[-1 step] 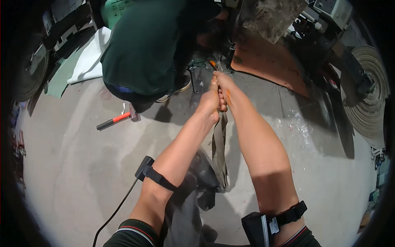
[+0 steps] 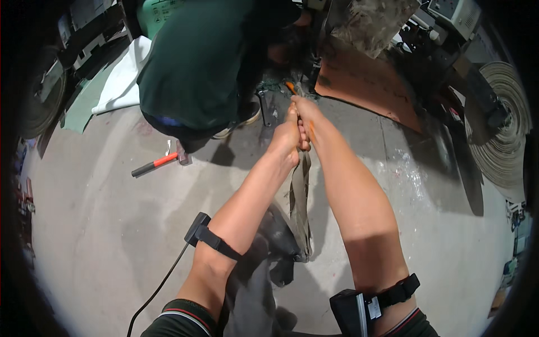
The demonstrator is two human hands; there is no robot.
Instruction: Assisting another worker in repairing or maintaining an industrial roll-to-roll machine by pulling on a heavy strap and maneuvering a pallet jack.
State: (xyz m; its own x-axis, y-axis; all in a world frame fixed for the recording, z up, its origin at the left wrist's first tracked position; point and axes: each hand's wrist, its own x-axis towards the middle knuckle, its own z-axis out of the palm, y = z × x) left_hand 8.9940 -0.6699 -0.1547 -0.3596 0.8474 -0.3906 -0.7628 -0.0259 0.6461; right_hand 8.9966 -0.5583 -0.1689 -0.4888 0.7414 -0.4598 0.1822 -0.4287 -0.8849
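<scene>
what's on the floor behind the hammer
Behind the hammer a person in a green top crouches, with white cloth to the left. The floor beneath that person is hidden.

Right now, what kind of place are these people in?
Probably a workshop or repair yard. The floor is stained bare concrete, a hammer with an orange-and-black handle lies on it, a big coiled roll of belt-like material stands at the right, and machine parts crowd the far edge.
</scene>
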